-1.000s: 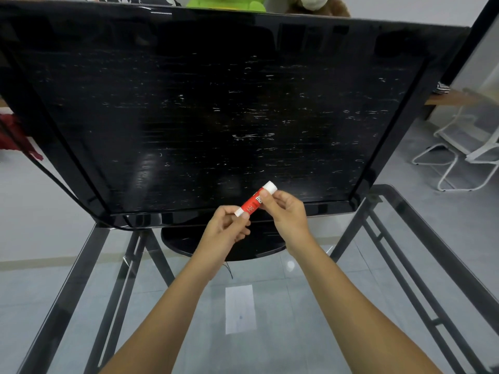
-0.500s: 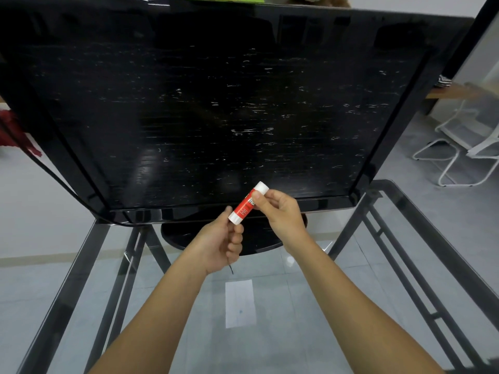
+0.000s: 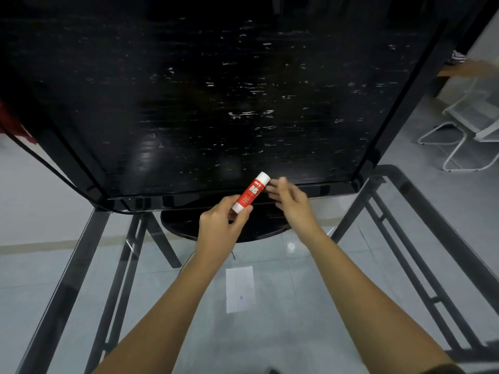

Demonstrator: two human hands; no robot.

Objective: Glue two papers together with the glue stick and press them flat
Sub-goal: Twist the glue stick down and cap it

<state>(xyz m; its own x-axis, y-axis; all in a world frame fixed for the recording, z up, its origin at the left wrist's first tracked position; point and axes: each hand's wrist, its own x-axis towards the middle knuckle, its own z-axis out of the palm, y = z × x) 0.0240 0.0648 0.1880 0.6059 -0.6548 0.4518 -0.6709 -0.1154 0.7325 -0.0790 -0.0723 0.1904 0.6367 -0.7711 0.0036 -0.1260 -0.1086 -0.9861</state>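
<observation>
The thumb and fingers [image 3: 244,213] of the left hand [image 3: 221,225] were curled round the lower white end of the glue stick [image 3: 251,192], pinching it so that the tube stood tilted, with its capped top leaning up and to the right. The red label faced the camera, and the cap was on. The fingertips [image 3: 272,184] of the right hand [image 3: 291,203] lay just beside that cap. They were loosely spread and only slightly bent, gripping nothing. They were blurred, so whether any of them brushed the cap could not be told.

Both hands were raised above the far part of a glass table [image 3: 351,306], in front of the lower edge of a large black screen [image 3: 216,90] whose dark surface was flecked with pale scratches. The screen's oval black base [image 3: 183,225] rested on the glass just behind the hands. The forearms reached in from the near edge, and between them lay a white paper [image 3: 240,288] flat on the glass, well apart from the glue stick and touched by neither hand. Whether it was one sheet or two stacked could not be made out. The table's dark metal frame showed through the glass over a grey tiled floor, and a white chair [image 3: 459,147] stood off to the right.
</observation>
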